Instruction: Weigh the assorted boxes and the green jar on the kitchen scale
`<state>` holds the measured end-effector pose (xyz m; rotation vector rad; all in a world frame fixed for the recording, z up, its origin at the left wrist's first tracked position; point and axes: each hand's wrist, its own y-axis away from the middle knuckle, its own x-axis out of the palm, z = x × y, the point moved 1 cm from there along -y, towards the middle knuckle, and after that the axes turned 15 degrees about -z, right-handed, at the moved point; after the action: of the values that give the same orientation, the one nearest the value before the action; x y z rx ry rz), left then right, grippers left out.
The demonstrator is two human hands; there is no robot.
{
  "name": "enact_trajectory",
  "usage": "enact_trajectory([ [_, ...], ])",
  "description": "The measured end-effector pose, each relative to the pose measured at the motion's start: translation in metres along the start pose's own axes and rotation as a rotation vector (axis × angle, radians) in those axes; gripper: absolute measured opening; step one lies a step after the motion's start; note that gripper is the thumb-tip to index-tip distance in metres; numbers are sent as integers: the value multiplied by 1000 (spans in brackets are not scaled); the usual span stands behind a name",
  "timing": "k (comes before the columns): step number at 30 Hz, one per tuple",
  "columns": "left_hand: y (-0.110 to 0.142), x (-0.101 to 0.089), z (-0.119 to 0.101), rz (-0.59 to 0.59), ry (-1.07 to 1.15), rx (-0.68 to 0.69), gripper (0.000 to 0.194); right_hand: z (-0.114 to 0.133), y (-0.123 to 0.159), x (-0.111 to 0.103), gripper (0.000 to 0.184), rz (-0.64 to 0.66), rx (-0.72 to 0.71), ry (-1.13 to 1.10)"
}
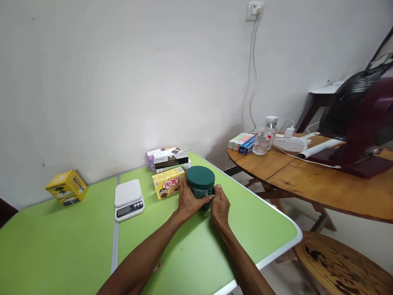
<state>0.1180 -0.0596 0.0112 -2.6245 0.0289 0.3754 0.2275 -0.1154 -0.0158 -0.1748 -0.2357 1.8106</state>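
Just below mid-frame, left hand (188, 201) wraps a green tub (200, 177); right hand (220, 207) sits curled against it, can't tell if gripping.

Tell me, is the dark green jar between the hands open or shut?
Shut. The lid covers the whole top of the jar, and no opening shows. How tightly it is closed, I cannot tell.

On the brown table (288, 184), a white thing with holes (290, 144), maybe a swatter, lies between a clear bottle (263, 141) and a dark fan (364, 110). 2 cords (254, 29) hang down the wall (138, 82).
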Motion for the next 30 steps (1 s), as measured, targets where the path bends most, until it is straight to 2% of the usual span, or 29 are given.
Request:
enact_trajectory([
  [2,4,-13,-3,-14,-21,24,102,8,7,-6,80,33,-37,29],
  [4,9,-33,-6,-23,-42,68,101,17,18,-12,78,96,-52,30],
  [7,14,-77,-11,-46,-46,148,98,29,42,-14,76,210,-70,-68],
  [9,14,-112,-12,-69,-51,166,94,39,62,-8,72,316,-94,-157],
  [11,9,-149,-10,-111,-72,155,87,52,83,6,63,434,-137,-233],
  [14,-7,-202,-2,-207,-119,146,79,74,114,41,50,585,-220,-313],
  [18,-37,-254,22,-316,-148,119,74,98,154,96,47,726,-239,-359],
  [21,-59,-274,48,-389,-149,65,71,105,179,132,51,765,-230,-363],
  [24,-76,-281,72,-427,-164,31,73,103,192,158,56,760,-223,-337],
  [30,-88,-282,96,-425,-209,-6,72,89,197,180,62,776,-214,-270],
])
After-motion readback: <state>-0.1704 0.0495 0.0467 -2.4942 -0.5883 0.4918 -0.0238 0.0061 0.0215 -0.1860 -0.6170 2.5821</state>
